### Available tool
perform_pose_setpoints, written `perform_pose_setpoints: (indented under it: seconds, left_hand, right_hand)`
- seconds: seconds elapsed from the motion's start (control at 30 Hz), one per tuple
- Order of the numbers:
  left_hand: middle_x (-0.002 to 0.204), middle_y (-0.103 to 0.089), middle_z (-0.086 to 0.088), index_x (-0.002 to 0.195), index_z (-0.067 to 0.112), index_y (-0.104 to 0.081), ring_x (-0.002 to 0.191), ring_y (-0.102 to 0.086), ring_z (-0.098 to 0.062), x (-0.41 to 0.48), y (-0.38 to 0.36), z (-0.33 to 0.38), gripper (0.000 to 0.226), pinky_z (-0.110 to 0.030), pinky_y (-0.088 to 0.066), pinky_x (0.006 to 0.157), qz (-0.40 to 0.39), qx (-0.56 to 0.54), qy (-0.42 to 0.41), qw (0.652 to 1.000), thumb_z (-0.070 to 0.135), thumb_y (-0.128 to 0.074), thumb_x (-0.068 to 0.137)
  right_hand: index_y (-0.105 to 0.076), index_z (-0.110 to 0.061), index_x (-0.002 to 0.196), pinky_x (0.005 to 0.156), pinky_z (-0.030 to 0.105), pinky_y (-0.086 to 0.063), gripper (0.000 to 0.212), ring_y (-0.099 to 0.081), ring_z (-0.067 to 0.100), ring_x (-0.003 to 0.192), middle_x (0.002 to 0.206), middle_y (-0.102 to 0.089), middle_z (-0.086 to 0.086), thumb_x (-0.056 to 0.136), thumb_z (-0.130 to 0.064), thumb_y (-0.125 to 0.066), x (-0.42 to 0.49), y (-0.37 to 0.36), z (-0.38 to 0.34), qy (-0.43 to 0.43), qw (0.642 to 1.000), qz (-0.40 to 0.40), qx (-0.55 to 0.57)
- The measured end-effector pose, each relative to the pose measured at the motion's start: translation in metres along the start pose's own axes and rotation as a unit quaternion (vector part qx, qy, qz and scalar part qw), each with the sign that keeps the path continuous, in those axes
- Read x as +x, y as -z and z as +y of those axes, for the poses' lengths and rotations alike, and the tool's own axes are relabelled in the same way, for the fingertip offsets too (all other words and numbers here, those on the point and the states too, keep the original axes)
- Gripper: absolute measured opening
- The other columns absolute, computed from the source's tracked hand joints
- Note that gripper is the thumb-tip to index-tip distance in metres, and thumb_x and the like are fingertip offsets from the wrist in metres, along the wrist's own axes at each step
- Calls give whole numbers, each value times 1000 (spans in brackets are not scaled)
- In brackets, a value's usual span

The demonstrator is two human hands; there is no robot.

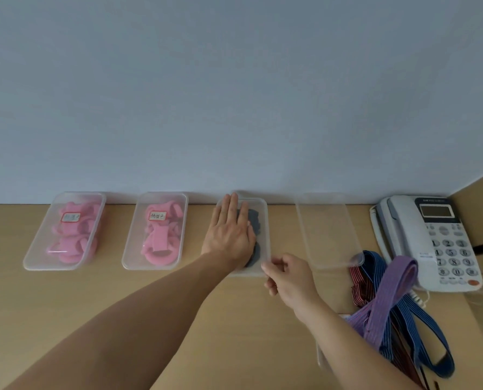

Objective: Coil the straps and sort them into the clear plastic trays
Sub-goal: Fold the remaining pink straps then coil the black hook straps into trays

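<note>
Wooden desk, pale wall. Left hand flat on third tray, fingers together, grey straps under and beside them. Right hand pinching tray's near corner.

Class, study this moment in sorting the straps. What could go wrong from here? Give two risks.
1. The left hand presses flat on the third tray while the right hand pinches its near corner: the grey straps may uncoil, or the tray may slip.
2. The loose straps overlap the empty tray's corner and lie beside the phone: pulling one might drag either.
</note>
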State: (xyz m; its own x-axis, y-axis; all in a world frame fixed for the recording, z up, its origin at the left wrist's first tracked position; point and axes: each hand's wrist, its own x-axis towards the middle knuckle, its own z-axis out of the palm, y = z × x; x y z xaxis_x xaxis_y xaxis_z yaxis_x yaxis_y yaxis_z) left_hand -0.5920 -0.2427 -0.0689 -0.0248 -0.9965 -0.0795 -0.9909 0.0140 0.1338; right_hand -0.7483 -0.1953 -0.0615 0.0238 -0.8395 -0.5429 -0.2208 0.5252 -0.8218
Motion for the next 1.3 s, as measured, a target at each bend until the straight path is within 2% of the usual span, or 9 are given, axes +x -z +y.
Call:
perform_pose_setpoints:
  seconds: [0.2,0.37,0.47,0.6,0.7,0.87,1.03,1.17,1.3]
  left_hand:
    - [165,7,-15,156,3,0,152,12,-25,-4,8,-5,65,-34,14,118,8,-67,-13,998,36,-21,104]
    - [161,24,-15,152,6,15,146,30,-27,-30,-1,-6,87,-39,20,116,-34,-25,-11,999,64,1,89]
    - [157,29,-15,146,10,23,144,34,-28,-30,-8,-6,88,-40,22,116,-30,-19,-6,999,69,0,86]
    - [158,28,-16,147,11,23,144,34,-29,-28,-10,-5,82,-43,18,119,-26,-12,4,1000,64,2,88]
    - [160,26,-16,151,9,16,146,30,-28,-28,-8,-3,80,-43,17,120,-28,-8,0,1000,59,3,90]
    - [166,-2,-9,157,12,-13,153,5,-20,-21,-1,-17,63,-35,2,123,13,-92,13,996,42,-22,103]
    - [165,13,-7,156,7,3,150,18,-16,-15,-5,-28,65,-36,1,124,-1,-62,-2,998,39,-18,104]
    - [165,13,-7,156,6,3,149,20,-16,-12,-4,-28,64,-31,7,123,-7,-62,-6,998,38,-20,105]
    - [165,12,-10,156,5,3,151,17,-21,-12,0,-27,64,-34,4,124,-30,-24,-9,999,37,-19,105]
  right_hand:
    - [-62,-10,84,44,29,-45,5,-57,13,47,58,-63,-4,89,-12,-65,-1,-3,-2,13,999,7,-31]
    - [-61,-9,86,43,29,-42,13,-55,17,45,60,-61,2,91,-20,-65,2,-9,-1,10,1000,2,-20]
    - [-60,-13,84,44,28,-39,21,-54,16,46,59,-61,-1,90,-32,-66,7,-9,-1,15,999,-9,-27]
    - [-60,-9,79,53,35,-42,25,-56,16,47,62,-63,3,94,-29,-57,16,-7,-2,34,995,11,-89]
    - [-60,-2,77,58,39,-46,39,-60,29,59,67,-66,12,96,-34,-49,27,-5,-15,63,987,40,-141]
    - [-65,-15,75,55,28,-39,23,-60,22,71,71,-65,0,94,-25,-57,44,-9,-31,94,964,53,-242]
    - [-63,-16,77,51,10,-31,18,-53,11,68,70,-59,-10,94,-23,-58,49,-15,-29,111,964,85,-225]
    - [-60,-18,78,53,8,-34,17,-49,3,65,70,-56,-14,94,-23,-58,51,-15,-31,118,963,82,-229]
    - [-58,-20,80,53,13,-32,17,-54,10,70,75,-60,-9,96,-25,-57,50,-13,-33,109,964,64,-236]
